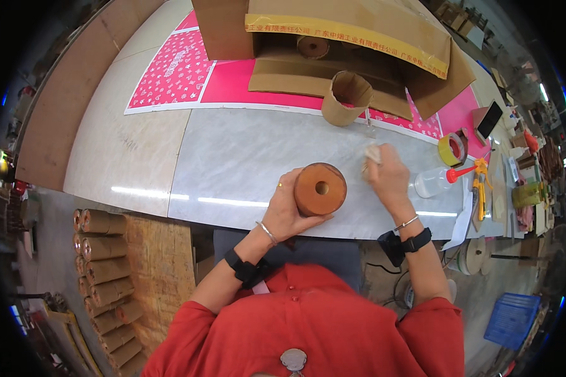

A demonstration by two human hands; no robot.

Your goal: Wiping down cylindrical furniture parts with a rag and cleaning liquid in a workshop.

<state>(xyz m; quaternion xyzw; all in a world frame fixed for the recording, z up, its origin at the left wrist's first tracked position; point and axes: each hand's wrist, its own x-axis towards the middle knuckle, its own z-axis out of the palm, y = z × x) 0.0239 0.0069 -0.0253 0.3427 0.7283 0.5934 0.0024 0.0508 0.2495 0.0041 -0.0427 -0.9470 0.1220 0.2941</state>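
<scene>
Over the near part of the grey tabletop, my left hand (282, 215) grips a reddish-brown cylinder (331, 200). Its round end faces up and has a hole in the middle. The fingers wrap its left side and the thumb lies along the near side. To the right, apart from the cylinder, my right hand (391, 179) is closed on a whitish crumpled cloth (369, 160), partly hidden by the fingers. A clear squeeze bottle (431, 183) with a red nozzle lies to the right of that hand. Beyond the hands stands an open cardboard tube (339, 114).
An open cardboard box (352, 28) at the back holds a similar roll (312, 46). Yellow tape (448, 151), orange-handled pliers (481, 182) and a phone (489, 120) lie at right. Several brown rolls (107, 248) are stacked below left. A blue crate (512, 320) stands lower right.
</scene>
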